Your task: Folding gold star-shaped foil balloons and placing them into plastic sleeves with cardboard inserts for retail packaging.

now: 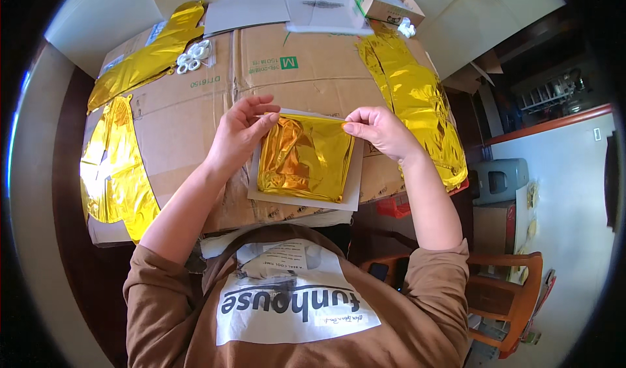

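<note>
A folded gold foil balloon [319, 156] lies as a near-square packet on a white sheet [350, 198] at the table's near edge. Its left part is crumpled and reflects orange. My left hand [240, 133] is at the packet's far left corner, thumb and index finger pinched on the foil and the other fingers raised. At the far right corner, my right hand [383, 132] pinches the foil's edge between thumb and fingers. The white sheet shows around the packet at the right and near sides.
Flat gold foil balloons lie at the far left [153, 51], near left [117, 172] and right [414, 97] on the cardboard-covered table [293, 74]. White ribbon rolls [192, 57], grey-white sheets [246, 12] and an open box [389, 4] sit toward the back. A wooden chair [515, 296] stands at right.
</note>
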`<state>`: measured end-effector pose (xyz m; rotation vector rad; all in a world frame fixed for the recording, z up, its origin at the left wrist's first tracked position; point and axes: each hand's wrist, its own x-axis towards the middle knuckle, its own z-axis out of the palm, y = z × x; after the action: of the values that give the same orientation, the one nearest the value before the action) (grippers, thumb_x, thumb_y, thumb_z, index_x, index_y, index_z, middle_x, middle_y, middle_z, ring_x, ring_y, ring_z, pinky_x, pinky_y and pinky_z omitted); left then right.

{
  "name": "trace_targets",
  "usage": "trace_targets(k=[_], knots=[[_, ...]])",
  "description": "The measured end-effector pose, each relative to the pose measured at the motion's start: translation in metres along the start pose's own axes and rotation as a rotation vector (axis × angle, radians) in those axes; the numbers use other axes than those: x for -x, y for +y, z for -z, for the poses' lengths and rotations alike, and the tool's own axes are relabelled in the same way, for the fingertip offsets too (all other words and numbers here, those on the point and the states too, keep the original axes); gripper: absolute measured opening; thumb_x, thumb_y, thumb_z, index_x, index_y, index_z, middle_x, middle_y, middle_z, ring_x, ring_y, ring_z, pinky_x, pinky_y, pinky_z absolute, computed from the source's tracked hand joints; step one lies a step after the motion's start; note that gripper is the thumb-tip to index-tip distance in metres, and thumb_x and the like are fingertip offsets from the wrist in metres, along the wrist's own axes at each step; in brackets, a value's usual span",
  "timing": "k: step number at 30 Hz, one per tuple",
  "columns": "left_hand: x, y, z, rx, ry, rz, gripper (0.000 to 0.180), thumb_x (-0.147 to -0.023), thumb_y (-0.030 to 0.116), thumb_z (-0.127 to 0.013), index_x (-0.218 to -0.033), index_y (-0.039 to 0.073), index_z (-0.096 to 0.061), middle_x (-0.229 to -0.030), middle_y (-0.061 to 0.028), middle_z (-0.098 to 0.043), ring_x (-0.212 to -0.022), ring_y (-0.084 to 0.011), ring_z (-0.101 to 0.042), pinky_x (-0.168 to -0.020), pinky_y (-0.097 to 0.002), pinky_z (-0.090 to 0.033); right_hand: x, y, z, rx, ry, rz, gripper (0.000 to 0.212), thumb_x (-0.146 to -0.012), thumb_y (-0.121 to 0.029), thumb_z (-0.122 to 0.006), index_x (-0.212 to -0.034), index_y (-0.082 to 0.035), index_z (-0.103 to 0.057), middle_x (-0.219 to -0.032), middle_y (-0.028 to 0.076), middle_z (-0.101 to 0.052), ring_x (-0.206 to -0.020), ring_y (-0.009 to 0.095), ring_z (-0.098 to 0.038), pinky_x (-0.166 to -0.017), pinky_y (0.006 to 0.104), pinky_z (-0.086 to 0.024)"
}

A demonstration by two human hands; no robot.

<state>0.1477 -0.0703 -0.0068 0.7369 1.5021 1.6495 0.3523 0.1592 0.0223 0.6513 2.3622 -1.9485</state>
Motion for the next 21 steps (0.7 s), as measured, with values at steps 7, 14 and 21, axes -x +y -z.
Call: trace_targets(k=[7,14,21], knots=[[0.001,-0.004,-0.007,-0.057,-0.103,0.029,0.037,-0.098,0.005,-0.066,-0.132,-0.003,-0.055,-0.108,-0.0062,-0.069,-0.096,-0.0091,-0.064,-0.085,-0.0233,-0.053,0.013,0.018,-0.015,-0.189,0.134,0.000,0.019,-0.098,-0.022,-0.071,-0.102,-0.003,-0.072,-0.092,-0.004,-0.068,-0.087,0.004,-0.056,-0.083,0.0214,-0.046],[0.004,-0.007,-0.018,-0.081,-0.009,-0.005,0.035,-0.101,0.002,-0.059,-0.135,-0.001,-0.054,-0.107,-0.0059,-0.065,-0.090,-0.0065,-0.061,-0.079,-0.0214,-0.053,0.021,0.015,-0.009,-0.343,0.031,-0.147,0.027,-0.102,-0.023,-0.063,-0.116,-0.001,-0.070,-0.101,0.005,-0.073,-0.092,0.012,-0.067,-0.086,0.0289,-0.054],[0.002,-0.012,-0.017,-0.047,-0.032,-0.057,0.039,-0.103,0.001,-0.055,-0.142,0.000,-0.048,-0.108,-0.0066,-0.065,-0.094,-0.0070,-0.060,-0.084,-0.0225,-0.052,0.028,0.026,-0.006,-0.549,-0.044,-0.034,0.031,-0.103,-0.013,-0.057,-0.130,0.001,-0.064,-0.112,0.008,-0.073,-0.096,0.015,-0.069,-0.087,0.0315,-0.056]])
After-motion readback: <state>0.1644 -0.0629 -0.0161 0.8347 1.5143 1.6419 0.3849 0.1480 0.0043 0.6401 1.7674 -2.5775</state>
